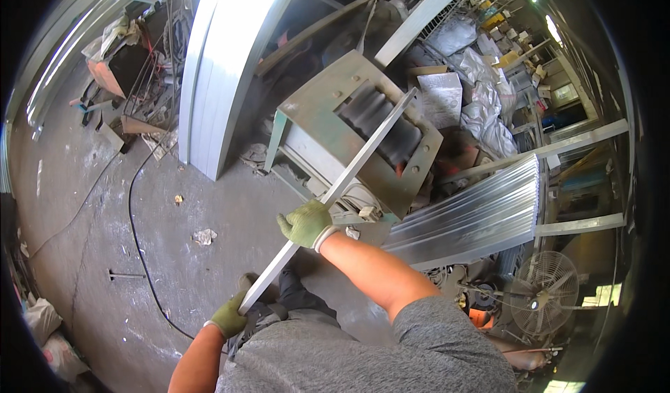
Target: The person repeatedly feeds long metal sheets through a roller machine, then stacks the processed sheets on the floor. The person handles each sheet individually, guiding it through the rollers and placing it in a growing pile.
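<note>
1. The person's left hand [229,316], in a green work glove, is closing around the lower end of a long, pale metal bar [373,147], close to the waist.
2. The right hand [307,224], gloved in the same green with a white cuff, is gripping the bar farther up; its back is facing the camera, and one gloved digit is jutting out toward the left.
3. Both hands are holding the one bar, well apart from each other along it.
4. The bar is running diagonally from the left hand, under the right hand, and out over a worn, greenish-grey machine [314,103].
5. Its far end is crossing above dark, ribbed rollers [371,114] set in the machine's top opening; from this angle it is hard to tell whether the bar is touching the machine or hanging just above it.
6. To the left of the machine, a tall, white metal panel [227,72] is standing over the concrete floor [91,212].
7. A black cable [133,218] is curving across that floor, near a scrap of crumpled paper [204,237].
8. On the right, a corrugated sheet [471,215] is sloping beside the machine, and a round caged fan [544,292] is standing nearby.
</note>
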A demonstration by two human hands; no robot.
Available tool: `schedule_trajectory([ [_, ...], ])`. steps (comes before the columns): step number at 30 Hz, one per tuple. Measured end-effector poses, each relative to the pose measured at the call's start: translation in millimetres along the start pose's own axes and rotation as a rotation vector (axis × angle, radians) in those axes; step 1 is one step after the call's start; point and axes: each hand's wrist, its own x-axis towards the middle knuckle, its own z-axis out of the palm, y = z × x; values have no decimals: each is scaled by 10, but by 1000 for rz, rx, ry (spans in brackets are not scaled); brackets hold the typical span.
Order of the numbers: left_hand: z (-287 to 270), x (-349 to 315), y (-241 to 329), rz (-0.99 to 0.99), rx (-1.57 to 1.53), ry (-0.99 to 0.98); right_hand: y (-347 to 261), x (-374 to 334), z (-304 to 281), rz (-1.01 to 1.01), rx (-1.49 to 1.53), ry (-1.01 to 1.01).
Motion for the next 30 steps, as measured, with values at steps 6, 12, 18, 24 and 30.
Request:
schedule_trajectory([
  [6, -86, -558, -617, -3, 87, 12, -793, -267, 322, -71, 42, -98],
  [12, -48, -1319, -1227, -75, 153, 115, -1659, -457, 670, -147, 221, 85],
  [18, -109, -619, -675, -83, 201, 157, -904, -229, 523, -105, 129, 227],
  [24, 10, 325, 208, -7, 216, 171, 354, -22, 180, -92, -51, 372],
  [30, -24, 890, 831, -99, -29, 66, 1185, 326, -109, -35, 174, 566],
])
